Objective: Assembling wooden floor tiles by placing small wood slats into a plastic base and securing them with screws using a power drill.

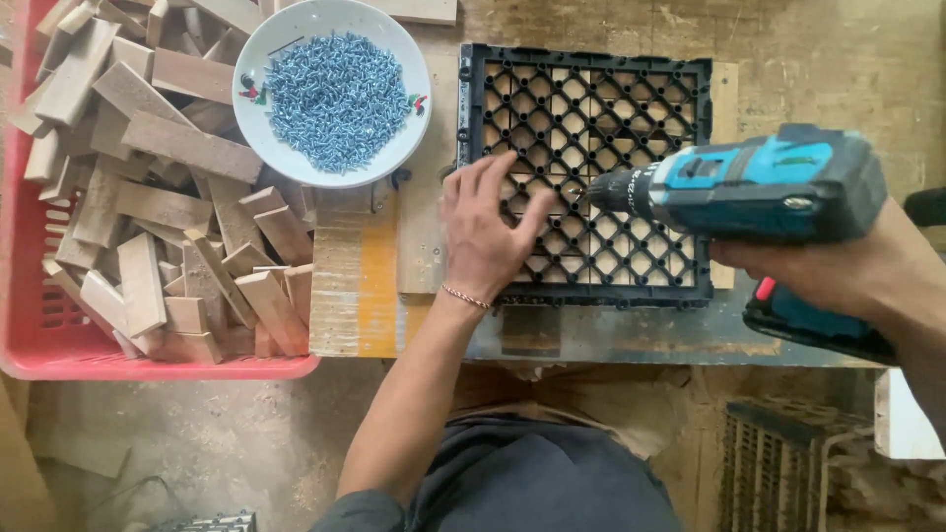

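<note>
A black plastic lattice grid (631,108) lies flat on wooden slats on a low workbench. My left hand (483,232) presses on the grid's left side, fingers spread, holding nothing. A thin bracelet circles that wrist. My right hand (838,271) grips a teal and black cordless drill (759,187), held level. Its chuck (616,189) points left and meets the grid close to my left fingertips.
A white bowl (261,59) full of silver screws sits left of the grid. A red plastic crate (39,335) heaped with short wood blocks fills the left. A second drill or battery pack (818,325) lies under my right wrist. Another black grid (778,463) stands on the dusty floor at lower right.
</note>
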